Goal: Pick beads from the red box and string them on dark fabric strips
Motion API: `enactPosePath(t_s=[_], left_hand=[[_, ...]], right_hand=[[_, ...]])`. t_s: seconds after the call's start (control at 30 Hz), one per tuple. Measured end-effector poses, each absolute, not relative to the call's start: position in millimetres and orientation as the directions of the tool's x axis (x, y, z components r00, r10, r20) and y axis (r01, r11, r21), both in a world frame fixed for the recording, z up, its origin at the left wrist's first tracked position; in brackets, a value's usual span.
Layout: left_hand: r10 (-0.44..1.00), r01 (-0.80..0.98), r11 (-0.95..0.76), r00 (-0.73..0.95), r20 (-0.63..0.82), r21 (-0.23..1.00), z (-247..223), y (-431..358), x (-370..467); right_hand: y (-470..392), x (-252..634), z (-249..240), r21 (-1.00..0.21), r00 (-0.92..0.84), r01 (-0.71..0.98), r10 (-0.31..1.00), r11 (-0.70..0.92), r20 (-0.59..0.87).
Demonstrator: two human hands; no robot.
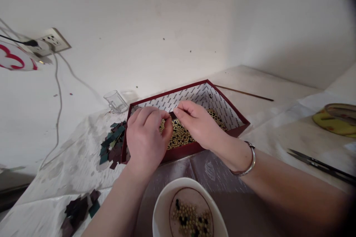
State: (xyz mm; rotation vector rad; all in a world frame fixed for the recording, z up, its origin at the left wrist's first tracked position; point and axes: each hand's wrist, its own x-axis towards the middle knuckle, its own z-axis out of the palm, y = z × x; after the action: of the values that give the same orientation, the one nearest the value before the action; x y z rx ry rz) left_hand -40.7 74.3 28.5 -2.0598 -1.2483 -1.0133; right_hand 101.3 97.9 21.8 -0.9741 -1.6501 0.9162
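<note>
Both hands are raised over a red-rimmed box point(228, 104) with a printed white lining. Gold and dark beads point(180, 136) cover its bottom. My left hand point(148, 133) has its fingers curled, thumb and forefinger pinched together. Close beside it, my right hand point(194, 120) is also pinched, its fingertips near those of the left. A small dark piece shows between the two hands; whether either hand grips it is unclear. Nearer to me is a white bowl point(160, 207) with more gold and dark beads inside.
Dark green and brown scraps point(112, 142) lie left of the box, with another pile point(78, 211) nearer. A glass mug point(116, 102) stands behind. Rightward are a thin stick point(244, 92), black scissors point(319, 164) and a yellow round object point(333, 118).
</note>
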Motion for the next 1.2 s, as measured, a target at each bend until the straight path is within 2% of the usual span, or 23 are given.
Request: enactPosePath(t_s=[0.17, 0.63, 0.87, 1.07, 1.2], left_hand=[[0.502, 0.920, -0.389, 0.247, 0.829, -0.038, 28.9, 73.2, -38.3], [0.486, 0.901, -0.432, 0.266, 0.832, -0.036, 25.6, 73.4, -38.8], [0.503, 0.919, -0.392, 0.241, 0.830, -0.029, 25.9, 74.5, -38.7], [0.513, 0.905, -0.418, 0.306, 0.802, -0.078, 26.7, 72.2, -37.5], [0.510, 0.928, -0.368, 0.260, 0.820, -0.065, 28.6, 73.6, -41.0]], right_hand=[[98.0, 101.7, 22.0, -0.891, -0.208, 0.182, 0.902, 0.416, 0.378], [98.5, 101.8, 21.8, -0.891, -0.204, 0.185, 0.903, 0.415, 0.378], [98.4, 102.2, 21.8, -0.884, -0.222, 0.197, 0.897, 0.425, 0.382], [98.3, 101.9, 22.5, -0.885, -0.217, 0.191, 0.897, 0.426, 0.385], [98.5, 102.1, 22.1, -0.879, -0.235, 0.200, 0.892, 0.433, 0.386]])
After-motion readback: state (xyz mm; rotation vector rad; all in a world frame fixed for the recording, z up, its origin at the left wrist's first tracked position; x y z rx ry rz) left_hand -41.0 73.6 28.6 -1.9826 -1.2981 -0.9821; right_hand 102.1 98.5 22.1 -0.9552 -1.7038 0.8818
